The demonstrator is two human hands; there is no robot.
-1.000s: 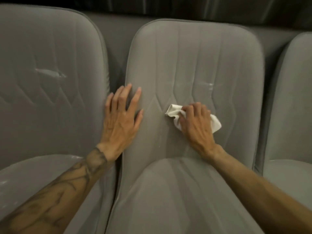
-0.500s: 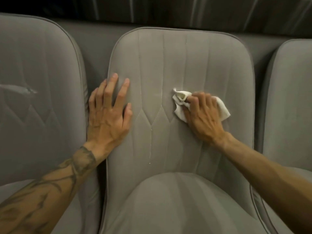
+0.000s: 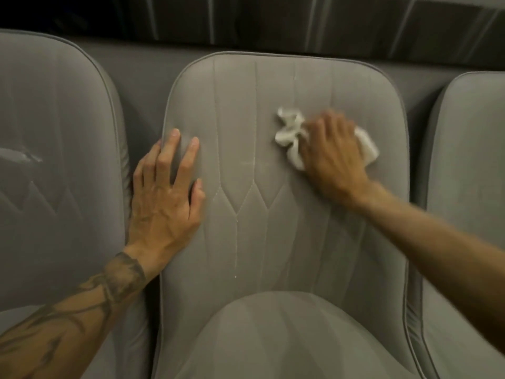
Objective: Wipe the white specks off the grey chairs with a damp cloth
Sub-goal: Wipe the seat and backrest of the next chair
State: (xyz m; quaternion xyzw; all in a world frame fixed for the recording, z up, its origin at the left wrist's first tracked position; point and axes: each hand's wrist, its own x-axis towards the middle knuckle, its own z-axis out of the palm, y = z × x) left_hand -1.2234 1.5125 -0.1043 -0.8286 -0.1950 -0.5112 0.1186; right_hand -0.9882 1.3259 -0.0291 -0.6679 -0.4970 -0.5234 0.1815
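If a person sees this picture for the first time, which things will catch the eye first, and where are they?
The white cloth stands out most: the right hand holds it against the back of the middle chair, at the upper right. The left hand, on a tattooed arm, lies flat on that back's left edge. A pale streak marks the left chair.
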